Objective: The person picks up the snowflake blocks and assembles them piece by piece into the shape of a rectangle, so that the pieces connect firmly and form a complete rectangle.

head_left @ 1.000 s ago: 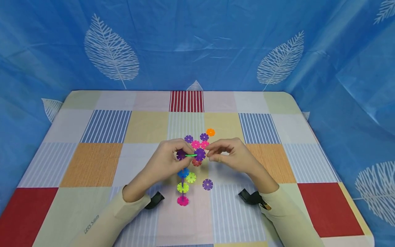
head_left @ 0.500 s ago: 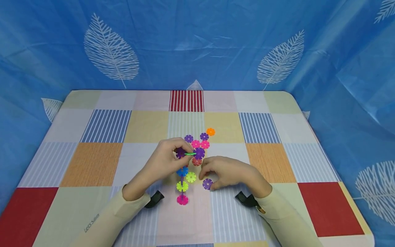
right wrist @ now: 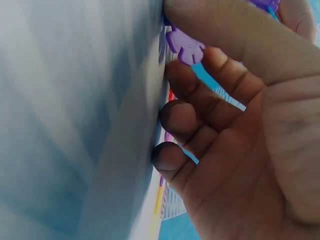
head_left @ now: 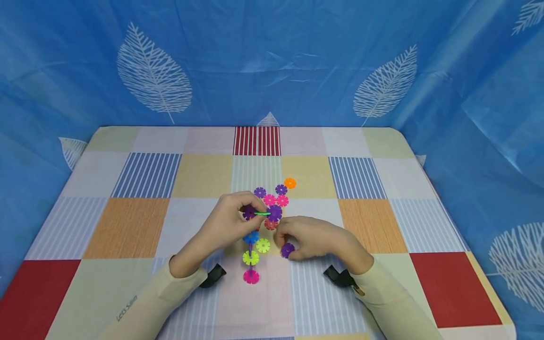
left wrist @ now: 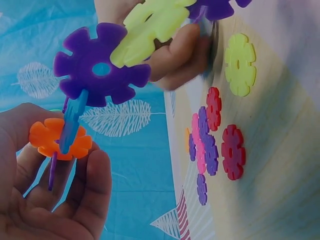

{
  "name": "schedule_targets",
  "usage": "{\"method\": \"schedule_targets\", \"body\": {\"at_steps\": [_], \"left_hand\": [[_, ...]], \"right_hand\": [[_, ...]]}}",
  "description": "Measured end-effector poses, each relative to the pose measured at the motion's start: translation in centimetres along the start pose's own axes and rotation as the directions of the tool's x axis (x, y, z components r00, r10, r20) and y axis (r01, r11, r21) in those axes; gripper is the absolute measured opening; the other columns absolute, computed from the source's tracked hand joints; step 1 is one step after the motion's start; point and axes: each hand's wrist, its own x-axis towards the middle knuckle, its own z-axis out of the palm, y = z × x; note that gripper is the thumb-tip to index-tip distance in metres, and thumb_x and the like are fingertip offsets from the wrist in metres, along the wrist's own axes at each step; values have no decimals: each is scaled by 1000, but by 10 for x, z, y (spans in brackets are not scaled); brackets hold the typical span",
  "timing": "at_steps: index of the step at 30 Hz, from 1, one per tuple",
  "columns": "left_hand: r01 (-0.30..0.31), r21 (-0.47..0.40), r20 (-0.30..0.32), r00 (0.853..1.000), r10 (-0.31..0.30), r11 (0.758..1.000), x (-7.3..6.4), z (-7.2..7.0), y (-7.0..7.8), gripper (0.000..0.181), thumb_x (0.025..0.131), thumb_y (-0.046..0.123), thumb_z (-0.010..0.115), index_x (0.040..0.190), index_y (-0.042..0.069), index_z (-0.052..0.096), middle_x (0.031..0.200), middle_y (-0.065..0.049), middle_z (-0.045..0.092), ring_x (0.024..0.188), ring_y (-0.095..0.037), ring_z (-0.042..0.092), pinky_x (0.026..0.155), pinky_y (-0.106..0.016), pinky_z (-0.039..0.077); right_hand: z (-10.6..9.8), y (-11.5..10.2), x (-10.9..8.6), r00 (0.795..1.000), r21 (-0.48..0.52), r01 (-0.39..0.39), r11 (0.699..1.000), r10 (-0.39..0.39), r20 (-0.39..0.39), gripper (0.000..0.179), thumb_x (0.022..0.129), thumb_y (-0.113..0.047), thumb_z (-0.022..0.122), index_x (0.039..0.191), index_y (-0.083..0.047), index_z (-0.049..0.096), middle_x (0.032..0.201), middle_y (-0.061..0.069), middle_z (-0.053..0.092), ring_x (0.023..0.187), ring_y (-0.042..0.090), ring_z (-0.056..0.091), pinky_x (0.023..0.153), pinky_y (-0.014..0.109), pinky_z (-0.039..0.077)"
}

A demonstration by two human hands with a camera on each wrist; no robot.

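My left hand (head_left: 233, 215) pinches a linked chain of notched flower-shaped plastic discs above the table. In the head view, the chain includes a green disc (head_left: 262, 214) seen edge-on, a purple disc beside it (head_left: 274, 213), a blue disc (head_left: 250, 237), a yellow-green disc (head_left: 250, 258) and a pink disc (head_left: 251, 276). The left wrist view shows an orange disc (left wrist: 47, 135) near the fingers, joined through a blue disc to a larger-looking purple one (left wrist: 82, 62). My right hand (head_left: 312, 238) pinches a loose purple disc (head_left: 287, 250), tilted up at the tabletop; its fingertips (right wrist: 172, 155) are close to the cloth.
Loose discs lie beyond and between the hands: orange (head_left: 290, 182), purple (head_left: 281, 190), pink (head_left: 269, 200), red (head_left: 270, 225) and yellow-green (head_left: 263, 245). A patchwork cloth (head_left: 382, 278) covers the table, and a blue leaf-print curtain (head_left: 272, 56) hangs behind it.
The right hand has come down from beside the chain toward the near purple disc and taken hold of it, tipping it from flat. The left hand stays in place with the chain.
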Motion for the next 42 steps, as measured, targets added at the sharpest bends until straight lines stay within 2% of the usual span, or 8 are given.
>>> {"method": "schedule_targets", "body": {"at_steps": [6, 11, 14, 22, 27, 33, 40, 42], "left_hand": [[25, -25, 5, 1000, -25, 999, 0, 1, 0, 16, 79, -3, 74, 87, 11, 70, 91, 7, 68, 77, -10, 62, 62, -29, 56], [56, -27, 28, 998, -56, 998, -1, 1, 0, 19, 80, -2, 74, 89, 12, 67, 88, 6, 67, 69, -12, 58, 54, -27, 54], [58, -9, 40, 998, -58, 998, -1, 1, 0, 23, 80, -1, 75, 94, 14, 65, 89, 6, 65, 67, -12, 56, 55, -27, 54], [49, -1, 78, 996, -49, 999, 0, 2, 0, 32, 80, -1, 74, 106, 15, 66, 99, 6, 64, 78, -12, 59, 67, -26, 56], [23, -12, 83, 996, -22, 1000, 0, 1, -2, 35, 77, -1, 77, 106, 15, 67, 96, 8, 63, 75, -14, 57, 62, -27, 54], [-8, -45, 91, 996, 12, 999, 0, 0, -2, 39, 76, 0, 80, 110, 16, 69, 94, 9, 62, 73, -14, 56, 60, -28, 53], [-15, -76, 112, 993, 24, 997, 2, 0, -1, 36, 82, 2, 75, 114, 17, 68, 99, 9, 63, 72, -13, 57, 59, -28, 53], [-3, -88, 133, 991, 15, 996, 2, 0, 0, 33, 85, 3, 72, 115, 16, 65, 100, 8, 63, 73, -13, 58, 61, -28, 53]], "right_hand": [[-6, 7, -4, 999, 103, -13, 995, 16, -34, 20, 85, -16, 77, 94, -23, 61, 81, -12, 58, 71, 8, 53, 64, 23, 48], [-17, 11, -11, 989, 158, -5, 987, 28, -143, 19, 86, -13, 76, 94, -22, 62, 81, -13, 59, 71, 7, 54, 64, 25, 50], [-24, 10, -17, 969, 216, 0, 976, 54, -243, 19, 85, -13, 77, 94, -21, 63, 85, -13, 63, 74, 7, 60, 68, 28, 53], [-32, 8, -21, 856, 213, 177, 961, -43, -515, 16, 83, -9, 77, 93, -19, 71, 89, -10, 69, 82, 9, 65, 74, 28, 55], [-29, 7, -17, 806, 200, 275, 941, -112, -582, 21, 81, 2, 76, 97, -12, 73, 93, -2, 71, 84, 13, 66, 75, 28, 55], [-26, 3, -12, 760, 156, 348, 924, -181, -625, 23, 81, 7, 74, 96, -11, 73, 94, -2, 71, 85, 12, 66, 74, 27, 55], [-24, -3, -6, 643, 60, 441, 896, -268, -718, 27, 72, 18, 75, 88, -3, 72, 87, 7, 70, 82, 18, 65, 73, 25, 53], [-23, -4, -5, 618, 53, 456, 888, -274, -737, 28, 70, 21, 75, 88, -1, 72, 86, 9, 70, 80, 19, 65, 72, 25, 54]]}}
